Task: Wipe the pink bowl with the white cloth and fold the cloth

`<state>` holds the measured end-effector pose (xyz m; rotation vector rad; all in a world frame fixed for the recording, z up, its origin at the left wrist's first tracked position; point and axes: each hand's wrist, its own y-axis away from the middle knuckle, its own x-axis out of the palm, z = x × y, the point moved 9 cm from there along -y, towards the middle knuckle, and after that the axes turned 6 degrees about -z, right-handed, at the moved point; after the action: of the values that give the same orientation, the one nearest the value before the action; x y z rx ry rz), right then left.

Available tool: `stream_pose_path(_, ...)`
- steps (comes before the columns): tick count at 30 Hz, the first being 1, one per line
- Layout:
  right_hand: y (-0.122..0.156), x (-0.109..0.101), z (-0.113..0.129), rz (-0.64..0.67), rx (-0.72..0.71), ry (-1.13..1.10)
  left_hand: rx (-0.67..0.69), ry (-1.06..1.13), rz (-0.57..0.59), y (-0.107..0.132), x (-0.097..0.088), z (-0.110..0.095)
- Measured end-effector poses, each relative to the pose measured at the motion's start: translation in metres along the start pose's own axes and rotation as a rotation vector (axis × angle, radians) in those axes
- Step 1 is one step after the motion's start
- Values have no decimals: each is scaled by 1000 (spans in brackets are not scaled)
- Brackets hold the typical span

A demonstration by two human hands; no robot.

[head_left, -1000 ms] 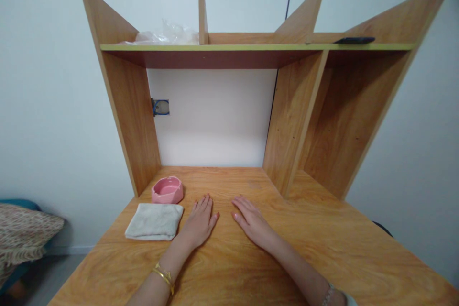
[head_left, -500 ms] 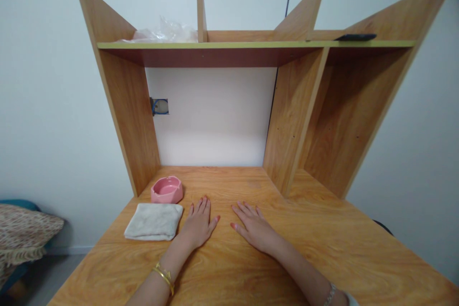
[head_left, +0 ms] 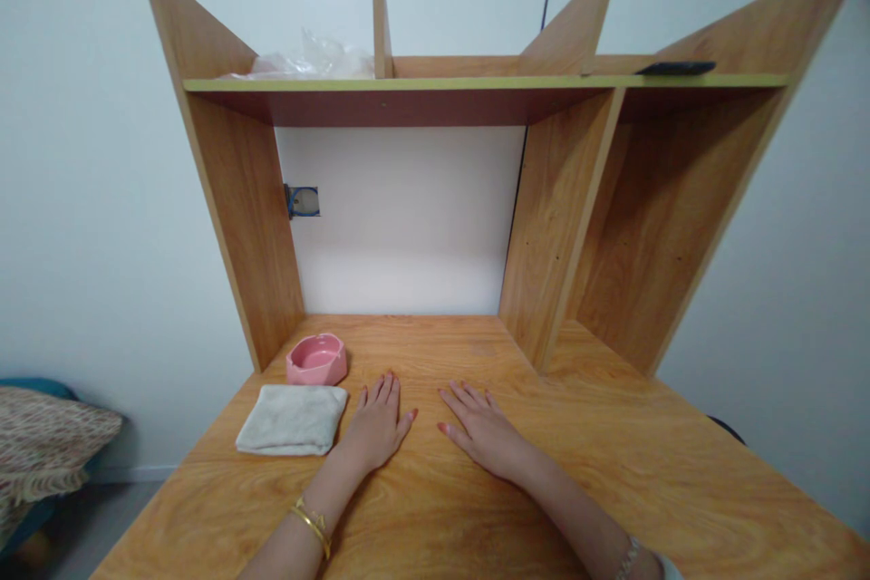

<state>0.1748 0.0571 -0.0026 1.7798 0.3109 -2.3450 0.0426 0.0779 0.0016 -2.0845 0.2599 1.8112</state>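
Note:
My left hand [head_left: 376,428] lies flat, palm down, on the wooden desk [head_left: 435,507], fingers stretched out and nothing held. Just left of it is a folded pale grey cloth [head_left: 292,420], close beside the wrist. Behind the cloth stands a pink faceted ashtray [head_left: 316,360], and no contents show in it. My right hand [head_left: 481,431] also rests palm down on the desk, fingers spread and holding nothing. A strip of bare wood separates the two thumbs.
A wooden shelf unit [head_left: 237,227] rises at the back of the desk. On its upper shelf lie a clear plastic bag [head_left: 313,62] and a flat black object [head_left: 676,68]. An open wall box with wires [head_left: 303,201] shows at left. A patterned cloth with fringe [head_left: 54,430] is at far left.

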Motion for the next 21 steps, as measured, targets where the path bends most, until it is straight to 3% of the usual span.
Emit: stream_pose_path(21, 0, 0, 0, -3, -7, 12, 1, 2, -9, 1, -2, -1)
